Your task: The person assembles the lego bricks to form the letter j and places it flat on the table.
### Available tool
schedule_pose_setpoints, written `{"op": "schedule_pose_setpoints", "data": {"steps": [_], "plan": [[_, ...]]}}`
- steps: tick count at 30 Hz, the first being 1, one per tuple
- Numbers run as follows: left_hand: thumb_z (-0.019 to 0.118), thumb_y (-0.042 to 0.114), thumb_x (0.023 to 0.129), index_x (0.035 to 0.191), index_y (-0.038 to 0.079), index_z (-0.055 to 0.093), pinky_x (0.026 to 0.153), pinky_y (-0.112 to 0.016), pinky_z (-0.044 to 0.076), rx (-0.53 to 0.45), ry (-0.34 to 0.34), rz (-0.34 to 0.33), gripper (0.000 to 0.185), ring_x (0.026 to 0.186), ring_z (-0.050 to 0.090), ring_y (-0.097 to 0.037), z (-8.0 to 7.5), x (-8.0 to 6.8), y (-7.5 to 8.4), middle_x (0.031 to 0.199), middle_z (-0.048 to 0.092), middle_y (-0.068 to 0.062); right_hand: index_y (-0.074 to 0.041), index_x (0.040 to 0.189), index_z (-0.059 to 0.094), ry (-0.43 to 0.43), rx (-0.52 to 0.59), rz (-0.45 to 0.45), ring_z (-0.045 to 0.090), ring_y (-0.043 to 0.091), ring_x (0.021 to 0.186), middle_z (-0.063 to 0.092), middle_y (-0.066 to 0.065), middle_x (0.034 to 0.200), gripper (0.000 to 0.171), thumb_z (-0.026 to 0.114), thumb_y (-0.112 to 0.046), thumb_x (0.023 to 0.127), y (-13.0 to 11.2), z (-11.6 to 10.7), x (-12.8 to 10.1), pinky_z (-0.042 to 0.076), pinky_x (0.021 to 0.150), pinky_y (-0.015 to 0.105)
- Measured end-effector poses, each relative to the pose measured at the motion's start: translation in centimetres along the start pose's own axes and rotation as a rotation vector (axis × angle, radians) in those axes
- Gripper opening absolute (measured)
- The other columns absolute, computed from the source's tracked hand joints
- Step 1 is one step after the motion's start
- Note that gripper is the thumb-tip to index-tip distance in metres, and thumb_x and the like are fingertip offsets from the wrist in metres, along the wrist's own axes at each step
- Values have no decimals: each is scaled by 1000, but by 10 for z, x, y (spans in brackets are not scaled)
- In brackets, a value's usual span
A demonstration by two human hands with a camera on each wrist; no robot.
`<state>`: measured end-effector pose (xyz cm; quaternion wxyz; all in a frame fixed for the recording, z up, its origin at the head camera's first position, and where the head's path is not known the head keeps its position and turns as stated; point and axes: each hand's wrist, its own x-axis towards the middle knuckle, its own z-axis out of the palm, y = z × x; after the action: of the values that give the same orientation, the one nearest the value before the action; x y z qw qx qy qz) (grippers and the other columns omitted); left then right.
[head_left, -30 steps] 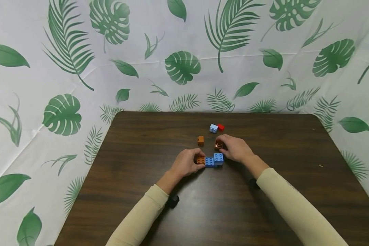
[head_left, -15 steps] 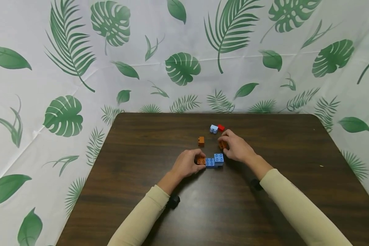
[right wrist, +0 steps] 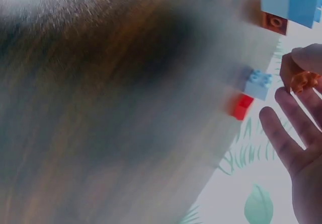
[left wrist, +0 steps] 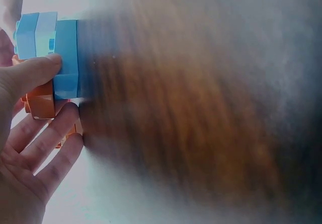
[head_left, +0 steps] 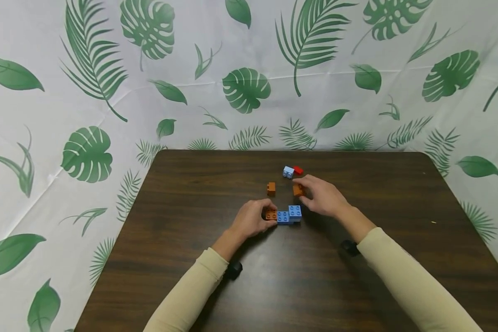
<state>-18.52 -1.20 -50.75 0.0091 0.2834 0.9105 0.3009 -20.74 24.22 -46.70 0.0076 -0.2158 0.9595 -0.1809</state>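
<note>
Head view: left hand point(head_left: 252, 220) at frame centre, fingers curled round the orange end of the brick row point(head_left: 285, 215), which lies on the dark table point(head_left: 191, 193); its long axis runs left-right across the frame, orange brick at left, blue in the middle, taller light blue at right, studs up. Right hand point(head_left: 323, 196) just upper right of the row, thumb & fingertips pinching a small orange brick point(head_left: 297, 189), lifted a bit. Loose orange brick point(head_left: 271, 187), light blue brick point(head_left: 288, 172) & red brick point(head_left: 298, 170) sit above centre. Left wrist view: thumb on the blue part, upper left corner; row runs top-bottom here. Right wrist view: orange brick pinched at right edge, other fingers spread.
</note>
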Motion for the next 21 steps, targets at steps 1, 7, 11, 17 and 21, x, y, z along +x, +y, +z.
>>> {"op": "schedule_pose_setpoints", "data": {"steps": [1,7,11,17,21], "plan": [[82,31,75,101,23,69,74,-27,49,-1,1,1,30,81,59,-5,0,0,0,95,68,10,-19,138,50,4,5,4,57,21,102,57,2,122,55,70,-24,87,-1,-3,-1,48,89,47],[83,30,75,101,23,69,73,-26,49,-6,3,13,30,80,59,-4,2,0,-1,94,68,11,-17,136,54,62,47,-14,55,25,114,58,5,127,51,69,-28,89,-5,-17,-10,44,96,50],[82,30,75,101,23,69,74,-26,49,0,6,16,31,81,59,-4,2,1,-1,95,68,10,-19,135,55,75,82,-53,55,22,111,59,2,124,48,68,-28,90,-8,-21,-16,45,94,48],[82,31,76,102,23,68,76,-27,50,6,-2,10,30,84,60,-5,1,2,-2,96,68,11,-20,135,55,32,145,-107,59,22,103,60,0,119,49,69,-26,89,-16,-23,-27,49,90,45],[82,31,76,101,23,68,76,-27,50,4,-4,9,30,84,60,-4,1,1,-2,96,68,11,-21,135,55,29,158,-132,59,18,100,60,-2,117,50,71,-24,88,-21,-20,-31,50,88,42]]}}
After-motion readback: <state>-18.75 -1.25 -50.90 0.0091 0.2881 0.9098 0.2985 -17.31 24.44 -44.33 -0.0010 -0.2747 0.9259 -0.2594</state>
